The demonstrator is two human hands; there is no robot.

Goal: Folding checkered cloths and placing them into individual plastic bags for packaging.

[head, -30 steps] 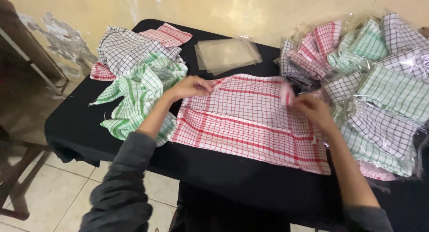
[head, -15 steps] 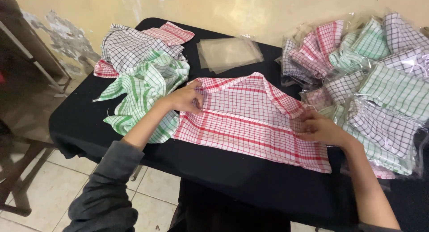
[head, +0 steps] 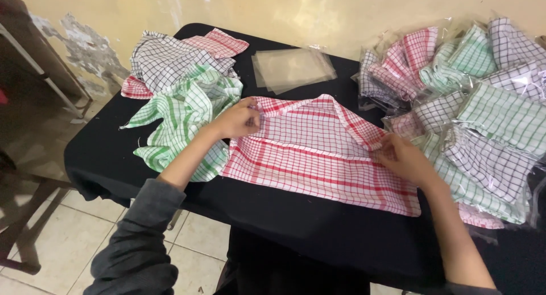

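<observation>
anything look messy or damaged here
The green-checked cloth lies crumpled in a loose heap left of the red-checked cloth both hands are folding. Behind the black table, the yellow wall's paint is peeling in patches.

Small packing workroom, makeshift: black-draped bench [head: 318,238] set against a peeling yellow wall [head: 85,45]. Loose checked cloths [head: 182,96] are heaped at the bench's left end, clear bags [head: 293,67] at its back, bagged cloths [head: 483,96] at its right.

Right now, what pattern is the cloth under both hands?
Red-and-white check cloth, clearest in the head view.
</observation>
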